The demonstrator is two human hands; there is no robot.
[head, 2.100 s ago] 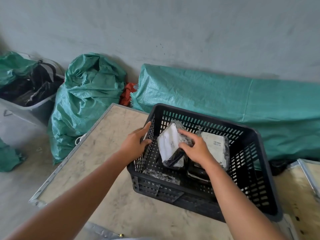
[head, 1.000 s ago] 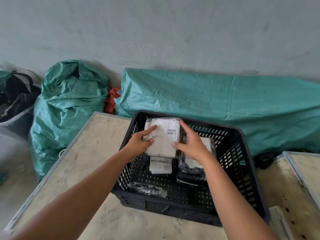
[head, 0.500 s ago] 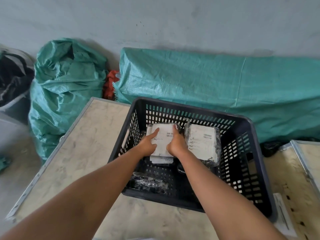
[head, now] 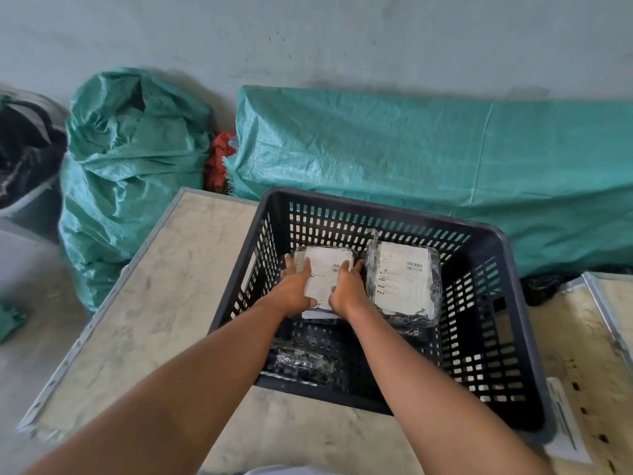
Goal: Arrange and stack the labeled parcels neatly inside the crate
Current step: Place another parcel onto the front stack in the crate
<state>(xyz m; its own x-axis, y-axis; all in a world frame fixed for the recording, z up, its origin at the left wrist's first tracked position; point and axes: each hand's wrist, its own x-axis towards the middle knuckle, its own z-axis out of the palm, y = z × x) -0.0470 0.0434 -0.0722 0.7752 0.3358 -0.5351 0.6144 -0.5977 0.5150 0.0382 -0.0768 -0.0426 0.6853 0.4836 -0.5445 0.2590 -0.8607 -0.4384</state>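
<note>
A black slotted crate (head: 507, 296) stands on a pale tabletop. Both hands are inside it, at the back left. My left hand (head: 296, 286) and my right hand (head: 347, 286) lie flat on a parcel with a white label (head: 325, 265), pressing on its two sides. That parcel rests on top of another labeled parcel, whose edge shows below my wrists. Beside it to the right lies a larger clear-wrapped parcel with a white barcode label (head: 402, 279). A small dark wrapped parcel (head: 301, 363) sits at the crate's front left.
The tabletop (head: 164, 303) has a metal edge on the left. Green woven sacks (head: 133, 166) and a green tarp-covered pile (head: 411, 152) line the wall behind. A second table corner (head: 613, 303) is at the right. A white paper slip (head: 565, 423) lies right of the crate.
The labeled parcel, held above the crate a second ago, has been lowered onto the stack at the back left. Both hands now press it flat.
</note>
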